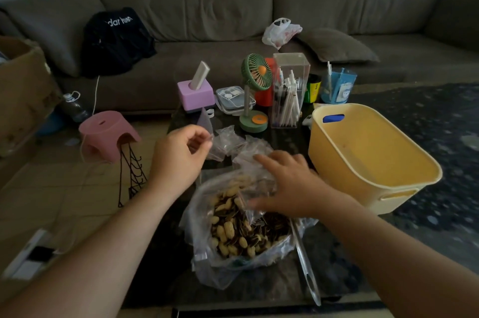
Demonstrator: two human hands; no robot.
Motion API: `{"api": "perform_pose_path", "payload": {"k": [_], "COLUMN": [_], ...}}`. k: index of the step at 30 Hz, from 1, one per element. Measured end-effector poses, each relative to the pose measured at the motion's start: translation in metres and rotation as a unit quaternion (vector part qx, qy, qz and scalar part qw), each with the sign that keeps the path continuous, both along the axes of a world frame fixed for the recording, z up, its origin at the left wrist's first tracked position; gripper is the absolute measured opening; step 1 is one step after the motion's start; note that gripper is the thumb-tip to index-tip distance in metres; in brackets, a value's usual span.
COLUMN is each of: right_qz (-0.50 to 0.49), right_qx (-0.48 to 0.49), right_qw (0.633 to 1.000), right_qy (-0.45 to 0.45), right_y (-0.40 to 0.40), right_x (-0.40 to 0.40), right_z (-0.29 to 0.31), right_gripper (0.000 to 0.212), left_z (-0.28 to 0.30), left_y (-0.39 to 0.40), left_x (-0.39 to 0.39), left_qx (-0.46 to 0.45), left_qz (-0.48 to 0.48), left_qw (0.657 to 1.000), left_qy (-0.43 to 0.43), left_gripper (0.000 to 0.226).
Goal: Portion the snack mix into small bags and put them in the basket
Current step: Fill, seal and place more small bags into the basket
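On the dark table before the sofa, I see my left hand point(181, 154) pinching a limp, slippery small bag point(220, 145) at its edge, my right hand point(287, 182) spread flat on crinkly bags beside the yellow basket point(373, 162), above the open snack mix point(243, 227).

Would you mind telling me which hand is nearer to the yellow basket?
Right. The right hand lies just left of the yellow basket, resting on the small bags. The left hand is farther left, pinching one bag.
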State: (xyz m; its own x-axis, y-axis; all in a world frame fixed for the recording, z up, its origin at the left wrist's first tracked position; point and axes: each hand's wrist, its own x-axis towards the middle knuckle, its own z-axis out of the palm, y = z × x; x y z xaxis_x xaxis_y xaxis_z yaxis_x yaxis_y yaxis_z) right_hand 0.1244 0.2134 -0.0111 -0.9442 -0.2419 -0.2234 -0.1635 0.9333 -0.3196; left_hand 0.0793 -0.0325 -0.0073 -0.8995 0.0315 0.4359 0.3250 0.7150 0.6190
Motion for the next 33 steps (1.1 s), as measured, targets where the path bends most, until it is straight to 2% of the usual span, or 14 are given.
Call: {"api": "perform_pose_path", "payload": {"k": [2,5,9,11,13,15,17,18,19,22,25,27,30,33], "right_qz": [0.039,0.071,0.029,-0.018,-0.088,-0.142,-0.133,-0.118,-0.101,-0.065,-0.050,-0.036,-0.038,-0.044], "right_qx": [0.030,0.056,-0.069,-0.124,-0.191,-0.228,-0.203,-0.172,-0.143,-0.177,-0.285,-0.296,-0.323,-0.291], "right_qw": [0.999,0.992,0.994,0.990,0.971,0.950,0.962,0.970,0.974,0.944,0.943,0.948,0.942,0.954], "right_qy": [0.017,0.084,0.078,0.065,0.112,0.160,0.128,0.121,0.144,0.270,0.162,0.115,0.085,0.049], "right_y": [-0.013,-0.022,-0.011,0.000,0.006,0.005,0.000,-0.004,-0.009,-0.023,-0.040,-0.045,-0.044,-0.034], "right_x": [0.003,-0.003,-0.017,-0.026,-0.036,-0.047,-0.056,-0.057,-0.056,-0.044,-0.027,-0.021,-0.014,-0.009], "right_z": [-0.010,-0.013,0.005,0.015,0.019,0.019,0.016,0.013,0.012,0.015,0.022,0.018,0.016,0.027], "right_gripper": [0.107,0.073,0.026,0.013,0.004,0.023,0.070,0.084,0.085,0.047,0.044,0.039,0.030,0.041], "left_z": [-0.005,-0.007,-0.006,-0.007,-0.007,-0.009,-0.011,-0.011,-0.010,-0.005,0.005,0.009,0.011,0.012], "left_y": [0.004,0.010,0.013,0.013,0.013,0.014,0.016,0.017,0.018,0.023,0.033,0.038,0.042,0.046], "left_x": [0.000,0.002,0.002,0.002,0.002,0.004,0.007,0.008,0.009,0.012,0.019,0.023,0.027,0.032], "left_qx": [0.016,0.050,0.100,0.133,0.161,0.193,0.233,0.251,0.268,0.312,0.334,0.342,0.281,0.208], "left_qz": [-0.005,-0.021,-0.047,-0.053,-0.053,-0.049,-0.047,-0.047,-0.046,-0.051,-0.075,-0.087,-0.098,-0.116], "left_qw": [1.000,0.997,0.991,0.985,0.980,0.972,0.958,0.951,0.944,0.923,0.907,0.902,0.933,0.955], "left_qy": [-0.025,-0.049,-0.079,-0.095,-0.103,-0.127,-0.162,-0.177,-0.189,-0.222,-0.245,-0.249,-0.202,-0.175], "left_gripper": [0.014,0.012,0.011,0.008,0.007,0.011,0.014,0.015,0.017,0.019,0.022,0.023,0.021,0.020]}}
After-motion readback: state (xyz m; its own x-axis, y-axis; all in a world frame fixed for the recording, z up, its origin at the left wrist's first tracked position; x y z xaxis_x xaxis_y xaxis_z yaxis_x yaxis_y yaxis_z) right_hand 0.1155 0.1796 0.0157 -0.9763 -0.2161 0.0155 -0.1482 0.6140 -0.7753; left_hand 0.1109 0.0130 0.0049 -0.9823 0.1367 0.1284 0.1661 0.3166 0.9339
